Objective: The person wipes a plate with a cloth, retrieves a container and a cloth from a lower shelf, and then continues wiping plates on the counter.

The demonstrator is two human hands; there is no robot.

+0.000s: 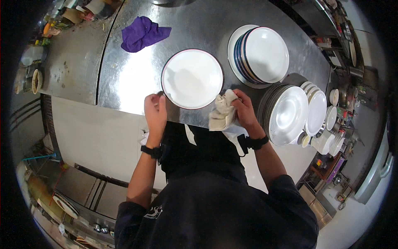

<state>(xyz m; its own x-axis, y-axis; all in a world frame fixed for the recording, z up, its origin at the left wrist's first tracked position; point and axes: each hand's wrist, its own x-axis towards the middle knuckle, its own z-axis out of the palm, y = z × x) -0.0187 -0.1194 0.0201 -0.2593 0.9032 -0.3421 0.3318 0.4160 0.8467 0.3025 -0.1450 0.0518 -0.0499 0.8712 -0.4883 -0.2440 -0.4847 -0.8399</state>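
Note:
A round white plate [192, 79] with a dark rim lies face up near the table's front edge. At its lower left rim is my left hand [155, 112], its fingers loosely bent and the thumb apart from them. Whether it touches the rim I cannot tell. To the plate's lower right, my right hand [245, 108] grips a crumpled off-white cloth [223, 111], which hangs by the table edge. A stack of rimmed plates [267, 54] stands beyond the right hand, on a larger white plate at its bottom.
A bunched purple cloth [143, 35] lies at the far left of the metal table [199, 25]. Tall stacks of white plates [288, 118] stand close to my right forearm, with more dishes [327, 143] farther right. A seam divides this table from another metal surface [76, 68] on the left.

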